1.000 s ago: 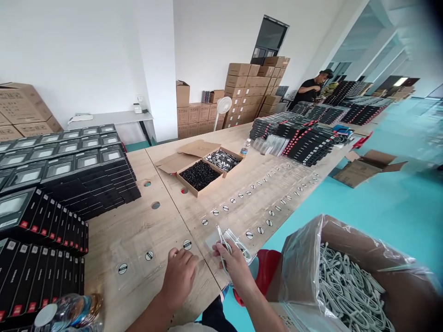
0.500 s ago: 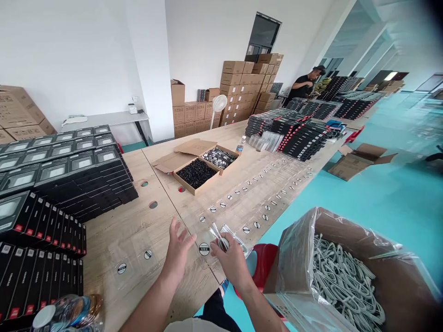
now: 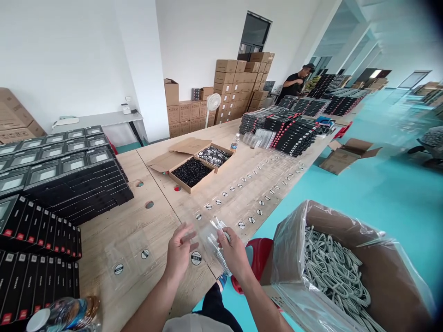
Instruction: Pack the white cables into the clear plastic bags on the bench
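Note:
In my right hand [image 3: 232,249] is a bundled white cable [image 3: 216,224], its light ends poking up past the thumb and fingers. Below it, more white cables [image 3: 215,246] lie at the table edge, partly covered by that hand. My left hand [image 3: 179,249] hovers to the left, fingers apart and slightly blurred, with nothing visible in it. Between the hands, a clear plastic bag with a round black-and-white sticker [image 3: 196,258] lies on the wooden table [image 3: 187,293]. Two similar clear bags [image 3: 140,244] lie farther left.
An open carton [image 3: 290,249] of grey-white cables stands at the right, near a red stool [image 3: 258,260]. Ahead are a box of small black parts [image 3: 191,173] and rows of stickered bags [image 3: 249,184]. Black boxes [image 3: 79,184] are stacked left; bottles [image 3: 65,313] stand near. A co-worker [image 3: 294,83] is far off.
My right hand has moved slightly forward with the cable, uncovering more of the cables beneath. My left hand has come a little closer to it, fingers turned rightward. The view has shifted slightly.

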Action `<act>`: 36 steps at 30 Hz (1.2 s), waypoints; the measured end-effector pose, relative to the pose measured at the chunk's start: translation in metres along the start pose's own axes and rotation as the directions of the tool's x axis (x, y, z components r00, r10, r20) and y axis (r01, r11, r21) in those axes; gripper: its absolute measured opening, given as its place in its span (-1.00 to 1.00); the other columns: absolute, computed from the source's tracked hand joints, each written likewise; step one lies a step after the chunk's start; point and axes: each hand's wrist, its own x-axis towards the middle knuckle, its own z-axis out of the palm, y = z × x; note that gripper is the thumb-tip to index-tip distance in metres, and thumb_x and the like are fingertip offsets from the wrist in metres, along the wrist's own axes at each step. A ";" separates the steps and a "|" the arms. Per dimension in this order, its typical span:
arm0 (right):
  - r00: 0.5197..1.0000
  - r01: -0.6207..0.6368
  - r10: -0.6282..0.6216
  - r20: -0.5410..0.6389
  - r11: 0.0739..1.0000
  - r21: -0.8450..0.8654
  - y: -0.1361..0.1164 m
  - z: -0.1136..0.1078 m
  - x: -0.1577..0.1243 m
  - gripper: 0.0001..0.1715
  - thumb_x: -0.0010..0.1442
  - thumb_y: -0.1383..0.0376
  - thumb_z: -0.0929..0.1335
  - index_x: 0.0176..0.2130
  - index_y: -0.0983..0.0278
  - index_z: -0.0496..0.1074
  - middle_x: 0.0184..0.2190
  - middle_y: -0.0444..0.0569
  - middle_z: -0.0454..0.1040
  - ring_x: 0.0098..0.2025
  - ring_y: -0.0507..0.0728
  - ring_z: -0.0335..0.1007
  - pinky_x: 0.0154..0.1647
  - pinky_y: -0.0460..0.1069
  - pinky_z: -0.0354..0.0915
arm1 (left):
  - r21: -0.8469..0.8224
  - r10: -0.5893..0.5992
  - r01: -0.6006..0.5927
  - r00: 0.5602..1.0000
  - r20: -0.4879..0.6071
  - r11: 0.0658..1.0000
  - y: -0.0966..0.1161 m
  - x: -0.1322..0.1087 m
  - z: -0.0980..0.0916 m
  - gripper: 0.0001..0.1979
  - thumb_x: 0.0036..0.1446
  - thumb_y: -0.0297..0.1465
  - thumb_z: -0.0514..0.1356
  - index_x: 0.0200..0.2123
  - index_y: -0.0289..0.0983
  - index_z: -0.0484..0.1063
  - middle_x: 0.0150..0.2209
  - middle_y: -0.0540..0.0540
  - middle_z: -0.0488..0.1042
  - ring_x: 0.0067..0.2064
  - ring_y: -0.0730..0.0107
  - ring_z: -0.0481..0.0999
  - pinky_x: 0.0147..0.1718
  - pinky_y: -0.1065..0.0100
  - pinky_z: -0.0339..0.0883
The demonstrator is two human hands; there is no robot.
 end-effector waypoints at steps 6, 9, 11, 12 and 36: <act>0.994 0.105 -0.100 0.032 0.938 -0.331 -0.017 0.014 -0.012 -0.58 0.31 0.02 0.15 -0.17 0.21 0.41 -0.32 0.03 0.56 -0.25 0.21 0.48 -0.33 -0.01 0.17 | -0.016 0.071 -0.071 0.997 -0.025 0.997 -0.002 -0.011 0.019 -0.79 -0.02 -0.31 0.32 -0.28 -0.26 0.60 0.31 -0.22 0.18 0.25 -0.09 0.29 0.01 0.16 0.44; 0.989 0.146 -0.139 0.045 0.931 -0.334 -0.021 0.022 -0.015 -0.62 0.30 0.04 0.18 -0.20 0.21 0.43 -0.28 0.06 0.56 -0.22 0.22 0.48 -0.27 0.01 0.18 | -0.069 0.061 -0.063 0.998 -0.026 0.996 -0.001 -0.015 0.024 -0.70 -0.02 -0.15 0.34 -0.34 -0.28 0.59 0.27 -0.22 0.23 0.21 -0.08 0.33 0.00 0.14 0.44; 0.991 0.112 -0.096 0.098 0.979 -0.169 -0.021 0.024 -0.015 -0.61 0.29 0.03 0.19 -0.24 0.21 0.42 -0.38 0.02 0.54 -0.29 0.19 0.47 -0.29 0.01 0.20 | -0.093 0.045 -0.050 0.998 -0.053 0.994 -0.002 -0.014 0.023 -0.66 -0.05 -0.11 0.35 -0.34 -0.28 0.59 0.26 -0.22 0.25 0.16 -0.04 0.39 -0.03 0.14 0.45; 0.986 0.053 -0.049 0.159 0.998 -0.024 -0.020 0.024 -0.014 -0.59 0.28 0.00 0.18 -0.27 0.22 0.41 -0.43 -0.01 0.52 -0.35 0.17 0.46 -0.33 0.00 0.22 | -0.098 0.037 -0.044 0.997 -0.067 0.994 -0.002 -0.013 0.022 -0.64 -0.07 -0.11 0.36 -0.33 -0.28 0.59 0.25 -0.23 0.26 0.13 -0.01 0.41 -0.05 0.14 0.46; 0.974 0.051 -0.064 0.215 0.997 0.065 -0.030 0.039 -0.006 -0.76 0.10 0.25 0.28 -0.54 0.26 0.40 -0.62 -0.15 0.45 -0.51 0.06 0.42 -0.45 -0.09 0.21 | -0.332 -0.107 0.103 0.994 0.005 0.938 0.020 -0.014 0.018 -0.69 -0.18 -0.41 0.38 -0.31 -0.27 0.41 -0.36 -0.04 0.56 -0.44 0.39 0.51 -0.53 0.40 0.32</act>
